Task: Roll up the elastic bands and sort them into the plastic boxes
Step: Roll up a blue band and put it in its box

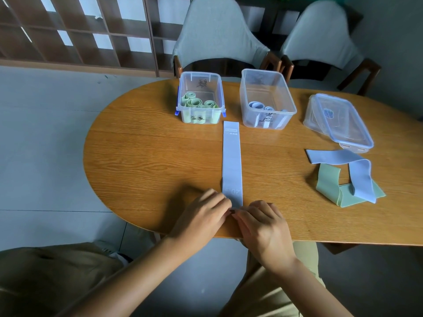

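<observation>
Wooden table point(142, 145) holds boxes with several finished rolls; both hands, left hand point(201, 216) and right hand point(263, 227), pinch the blue band point(231, 161) near end to start rolling; two loose bands point(343, 177) wait right of them.

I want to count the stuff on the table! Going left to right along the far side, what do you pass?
Box with green rolls → box with blue rolls → stacked lids.

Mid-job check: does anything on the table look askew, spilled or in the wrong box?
Nothing is missorted: green rolls fill the left box, blue rolls the right box. The only untidy spot is the loose blue band draped over a green band, and the lids stacked askew.
</observation>
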Available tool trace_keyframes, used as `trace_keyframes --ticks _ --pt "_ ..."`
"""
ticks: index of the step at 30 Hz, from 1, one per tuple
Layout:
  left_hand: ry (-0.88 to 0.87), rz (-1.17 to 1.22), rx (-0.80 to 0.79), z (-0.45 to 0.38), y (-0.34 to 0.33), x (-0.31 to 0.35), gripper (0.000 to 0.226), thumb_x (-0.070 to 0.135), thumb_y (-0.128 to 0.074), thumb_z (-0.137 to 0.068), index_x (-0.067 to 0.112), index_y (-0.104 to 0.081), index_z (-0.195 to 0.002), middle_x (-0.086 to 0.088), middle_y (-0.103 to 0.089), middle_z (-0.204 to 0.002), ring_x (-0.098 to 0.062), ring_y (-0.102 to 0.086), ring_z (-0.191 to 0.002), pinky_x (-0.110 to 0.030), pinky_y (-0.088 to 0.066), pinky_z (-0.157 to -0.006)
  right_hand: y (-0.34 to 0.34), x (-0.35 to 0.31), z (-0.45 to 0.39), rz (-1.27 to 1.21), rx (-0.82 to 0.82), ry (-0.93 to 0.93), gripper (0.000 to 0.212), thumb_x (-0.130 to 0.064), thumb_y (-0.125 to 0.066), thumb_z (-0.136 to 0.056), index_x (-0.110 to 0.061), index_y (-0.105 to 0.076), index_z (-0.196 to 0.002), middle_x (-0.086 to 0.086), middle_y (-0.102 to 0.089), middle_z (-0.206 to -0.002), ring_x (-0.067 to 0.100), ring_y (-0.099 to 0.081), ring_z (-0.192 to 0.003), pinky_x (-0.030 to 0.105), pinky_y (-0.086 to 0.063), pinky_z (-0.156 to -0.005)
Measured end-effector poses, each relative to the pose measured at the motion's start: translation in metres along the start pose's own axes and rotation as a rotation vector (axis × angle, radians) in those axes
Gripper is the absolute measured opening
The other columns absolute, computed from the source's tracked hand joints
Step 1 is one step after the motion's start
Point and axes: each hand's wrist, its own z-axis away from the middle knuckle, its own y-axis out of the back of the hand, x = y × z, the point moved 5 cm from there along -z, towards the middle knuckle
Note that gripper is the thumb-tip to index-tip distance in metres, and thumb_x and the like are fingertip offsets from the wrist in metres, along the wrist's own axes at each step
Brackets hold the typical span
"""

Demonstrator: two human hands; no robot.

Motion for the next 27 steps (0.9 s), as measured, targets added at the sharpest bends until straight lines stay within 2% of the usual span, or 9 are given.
trace_keyframes --ticks 4,9,14,18,22,27 --pt "0.002 0.004 0.023 0.001 0.000 0.000 0.013 0.009 -0.059 -0.097 0.010 -0.062 -0.085 -0.001 -0.058 -0.088 -0.021 -0.055 -0.088 -0.037 -0.049 -0.079 -0.001 0.001 0.000 -0.018 0.003 -0.026 0.011 -0.013 -0.065 -0.095 -0.015 -0.076 -0.096 -0.002 -0.072 -0.094 0.025 -0.063 -0.086 0.038 -0.048 -0.073" --pt "0.048 0.042 0.047 0.001 0.000 -0.004 0.008 0.010 -0.067 -0.094 0.011 -0.064 -0.086 0.001 -0.059 -0.089 -0.020 -0.053 -0.088 -0.035 -0.048 -0.078 -0.005 0.007 0.000 -0.104 0.033 -0.172 0.015 -0.018 -0.063 -0.097 -0.014 -0.076 -0.091 -0.003 -0.070 -0.091 0.024 -0.061 -0.085 0.039 -0.049 -0.070" --pt "0.186 0.051 0.068 0.002 -0.004 -0.011 0.012 0.018 -0.076 -0.087 0.016 -0.064 -0.086 0.004 -0.057 -0.092 -0.017 -0.050 -0.091 -0.035 -0.046 -0.076 -0.010 0.013 -0.002 -0.185 -0.004 -0.318 0.021 -0.030 -0.061 -0.095 -0.016 -0.076 -0.091 -0.006 -0.069 -0.101 0.020 -0.058 -0.098 0.039 -0.052 -0.076" --pt "0.275 0.021 0.070 0.003 -0.004 -0.012 0.014 0.026 -0.077 -0.084 0.021 -0.064 -0.085 0.004 -0.052 -0.107 -0.020 -0.047 -0.101 -0.036 -0.045 -0.086 -0.014 0.016 -0.005 -0.166 -0.048 -0.380 0.010 -0.024 -0.070 -0.092 -0.015 -0.072 -0.088 -0.004 -0.066 -0.115 0.022 -0.053 -0.107 0.040 -0.050 -0.081" --pt "0.328 0.002 0.057 0.002 -0.007 -0.014 0.016 0.027 -0.077 -0.085 0.023 -0.062 -0.083 0.001 -0.051 -0.128 -0.023 -0.042 -0.121 -0.037 -0.045 -0.096 -0.017 0.015 -0.008 -0.133 -0.116 -0.454 0.011 -0.025 -0.067 -0.094 -0.015 -0.070 -0.091 -0.002 -0.063 -0.125 0.023 -0.044 -0.113 0.037 -0.045 -0.089" --pt "0.318 -0.058 0.042 -0.001 -0.011 -0.010 0.012 0.025 -0.071 -0.089 0.020 -0.061 -0.086 -0.002 -0.051 -0.136 -0.029 -0.042 -0.126 -0.044 -0.045 -0.101 -0.026 0.017 -0.010 -0.163 -0.169 -0.588 0.015 -0.027 -0.061 -0.097 -0.015 -0.070 -0.096 -0.002 -0.056 -0.137 0.025 -0.037 -0.123 0.038 -0.034 -0.096"
